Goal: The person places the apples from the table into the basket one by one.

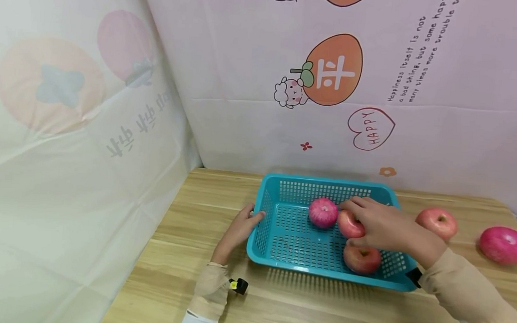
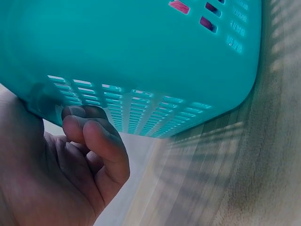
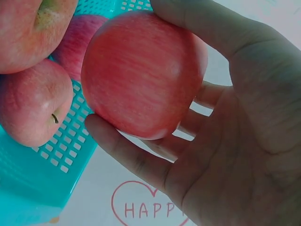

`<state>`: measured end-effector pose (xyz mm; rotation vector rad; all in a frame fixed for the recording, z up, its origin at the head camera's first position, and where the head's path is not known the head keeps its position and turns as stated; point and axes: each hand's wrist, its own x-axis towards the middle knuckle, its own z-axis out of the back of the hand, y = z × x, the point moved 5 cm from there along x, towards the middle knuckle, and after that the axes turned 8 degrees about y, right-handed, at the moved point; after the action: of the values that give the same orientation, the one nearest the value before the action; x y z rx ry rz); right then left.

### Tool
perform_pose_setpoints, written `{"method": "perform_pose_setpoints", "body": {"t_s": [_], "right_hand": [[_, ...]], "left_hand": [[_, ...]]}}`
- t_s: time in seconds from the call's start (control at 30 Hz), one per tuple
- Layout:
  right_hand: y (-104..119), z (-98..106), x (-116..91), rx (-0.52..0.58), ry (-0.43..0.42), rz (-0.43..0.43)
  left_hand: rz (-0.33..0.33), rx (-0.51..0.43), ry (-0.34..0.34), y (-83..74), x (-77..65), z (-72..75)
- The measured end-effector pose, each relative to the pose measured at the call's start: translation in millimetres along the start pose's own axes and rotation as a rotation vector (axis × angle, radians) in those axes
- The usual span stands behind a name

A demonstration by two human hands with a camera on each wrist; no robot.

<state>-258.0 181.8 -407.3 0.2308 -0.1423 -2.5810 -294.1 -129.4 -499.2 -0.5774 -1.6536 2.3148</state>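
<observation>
Along the wood-grain table (image 1: 302, 314) in the head view, we see bands of slotted shadow below the front edge of a blue plastic basket (image 1: 300, 268). Behind it we face a creased white cloth (image 1: 243, 55) printed with an orange fruit (image 1: 351, 88) and a red heart (image 1: 371, 129); a second cloth (image 1: 34, 216) on the left shows faded fruit prints. The left hand (image 1: 237, 232) grips the basket's left rim, thumb over the top. The right hand (image 1: 386, 225) holds a red apple (image 1: 350, 224) within the basket, a pink apple (image 1: 323, 213) to its left and a front apple (image 1: 361, 259) nearer us; we cannot tell whether it touches the floor. Right of the basket, a paler apple (image 1: 437, 222) and a deep-pink apple (image 1: 505, 245) rest on the table. From the left wrist, we find fingers curled against the basket's outer wall, striped shadow crossing the wood. From the right wrist, we see the red apple between thumb and fingers, three others close by, and the word HAPPY on the cloth.
</observation>
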Motion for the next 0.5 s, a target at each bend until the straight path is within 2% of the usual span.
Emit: {"method": "perform_pose_setpoints", "body": {"t_s": [0.07, 0.23, 0.33, 0.5], "right_hand": [[1.6, -1.3, 1.8, -0.004, 0.006, 0.001], [5.7, -2.4, 4.4, 0.013, 0.022, 0.003], [8.7, -3.8, 5.5, 0.02, 0.045, 0.017], [13.5, -5.4, 6.9, 0.022, 0.069, 0.051]], "left_hand": [[-0.011, 0.002, 0.001, -7.1, -5.1, -0.1], [-0.008, 0.008, 0.0, -7.4, -5.9, 0.1], [0.0, 0.008, 0.001, -0.5, -0.7, 0.4], [0.002, -0.011, -0.002, 19.5, 12.0, 0.6]]}}
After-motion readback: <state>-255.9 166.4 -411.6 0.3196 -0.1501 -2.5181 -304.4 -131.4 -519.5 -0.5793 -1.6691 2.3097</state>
